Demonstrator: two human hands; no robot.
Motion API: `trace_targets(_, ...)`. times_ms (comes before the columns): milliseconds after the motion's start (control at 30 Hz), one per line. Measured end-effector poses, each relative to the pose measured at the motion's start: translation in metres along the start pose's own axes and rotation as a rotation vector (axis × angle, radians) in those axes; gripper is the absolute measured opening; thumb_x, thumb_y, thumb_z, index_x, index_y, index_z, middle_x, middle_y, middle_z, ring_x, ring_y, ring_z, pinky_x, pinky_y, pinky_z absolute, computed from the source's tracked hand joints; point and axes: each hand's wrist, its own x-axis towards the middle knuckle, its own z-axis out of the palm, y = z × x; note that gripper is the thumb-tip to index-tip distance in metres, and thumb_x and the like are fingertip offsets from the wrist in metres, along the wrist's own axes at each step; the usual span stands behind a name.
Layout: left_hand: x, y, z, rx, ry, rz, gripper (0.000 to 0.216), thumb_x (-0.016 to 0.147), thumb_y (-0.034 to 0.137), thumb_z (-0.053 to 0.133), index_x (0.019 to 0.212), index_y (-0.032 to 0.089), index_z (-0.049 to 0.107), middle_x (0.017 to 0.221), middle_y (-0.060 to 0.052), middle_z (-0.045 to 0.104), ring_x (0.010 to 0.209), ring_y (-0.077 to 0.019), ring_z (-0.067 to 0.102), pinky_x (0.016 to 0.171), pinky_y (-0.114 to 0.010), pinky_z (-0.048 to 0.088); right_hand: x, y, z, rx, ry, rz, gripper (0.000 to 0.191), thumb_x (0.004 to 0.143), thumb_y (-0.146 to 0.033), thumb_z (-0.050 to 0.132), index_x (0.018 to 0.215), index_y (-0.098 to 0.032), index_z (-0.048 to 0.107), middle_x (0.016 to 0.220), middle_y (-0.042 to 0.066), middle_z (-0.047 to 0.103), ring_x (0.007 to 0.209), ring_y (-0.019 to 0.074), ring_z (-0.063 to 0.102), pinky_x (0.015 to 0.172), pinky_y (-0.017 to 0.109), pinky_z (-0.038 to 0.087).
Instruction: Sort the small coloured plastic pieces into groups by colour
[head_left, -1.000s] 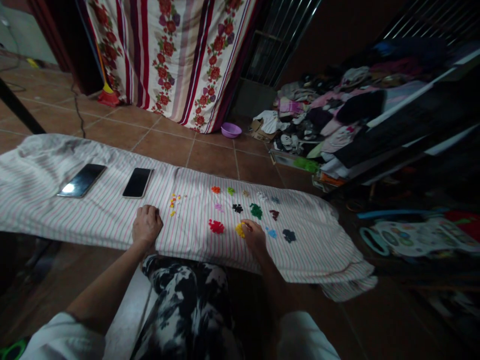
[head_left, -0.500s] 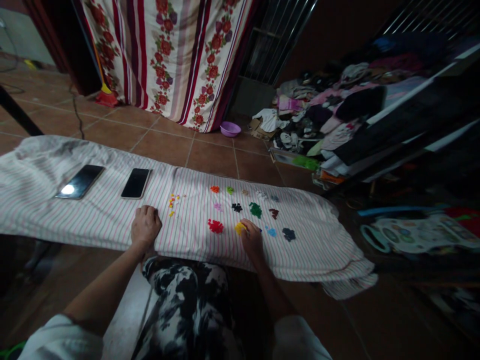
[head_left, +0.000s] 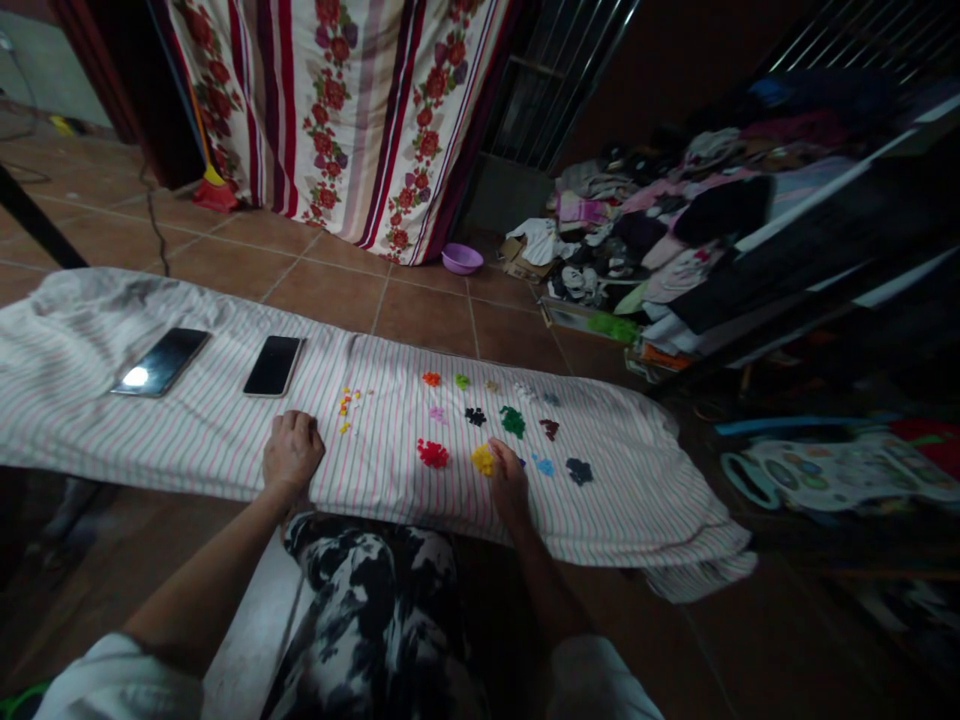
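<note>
My left hand rests on the striped cloth, its fingers curled in, with no object visible in it. Just right of it lies a loose cluster of small yellow, orange and white pieces. My right hand is closed, thumb and fingertips together at the right edge of a yellow pile; anything between them is too small to make out. Around it are a red pile, a black pile, a dark green pile and a light blue pile. A dark blue pile is mostly hidden behind that hand.
Two phones lie on the cloth at left. More small piles, such as orange, brown and dark grey, stand to the right. Beyond are a purple basin, a floral curtain and heaped clothes.
My right hand has drawn back slightly to the right, uncovering more of the yellow pile. My left hand stays in place on the cloth.
</note>
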Motion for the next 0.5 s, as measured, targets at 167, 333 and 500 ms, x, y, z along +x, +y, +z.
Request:
trace_targets(167, 0.0, 0.0, 0.002, 0.006, 0.005, -0.006, 0.016, 0.086, 0.022, 0.041, 0.086, 0.018, 0.057, 0.09, -0.011, 0.056, 0.092, -0.0252, 0.048, 0.076, -0.036, 0.042, 0.001, 0.001, 0.0, -0.049, 0.023, -0.099, 0.047, 0.089, -0.039, 0.03, 0.113, -0.014, 0.062, 0.116, 0.015, 0.064, 0.11, 0.0245, 0.058, 0.099, 0.047, 0.044)
trace_targets(333, 0.0, -0.001, 0.004, 0.017, -0.001, -0.01, 0.015, 0.085, 0.02, 0.042, 0.086, 0.018, 0.057, 0.091, -0.011, 0.057, 0.092, -0.0251, 0.048, 0.077, -0.036, 0.043, 0.007, -0.02, 0.006, -0.133, 0.086, -0.321, 0.041, 0.09, -0.033, 0.031, 0.105, -0.014, 0.064, 0.115, 0.015, 0.062, 0.113, 0.0253, 0.054, 0.099, 0.049, 0.043)
trace_targets(500, 0.001, 0.0, 0.003, -0.001, -0.019, -0.015, 0.012, 0.082, 0.018, 0.046, 0.086, 0.018, 0.057, 0.092, -0.011, 0.057, 0.093, -0.0254, 0.048, 0.078, -0.037, 0.044, 0.01, -0.064, 0.036, -0.103, 0.014, -0.458, 0.034, 0.088, -0.024, 0.037, 0.103, -0.016, 0.066, 0.11, 0.013, 0.062, 0.108, 0.0234, 0.056, 0.097, 0.045, 0.046)
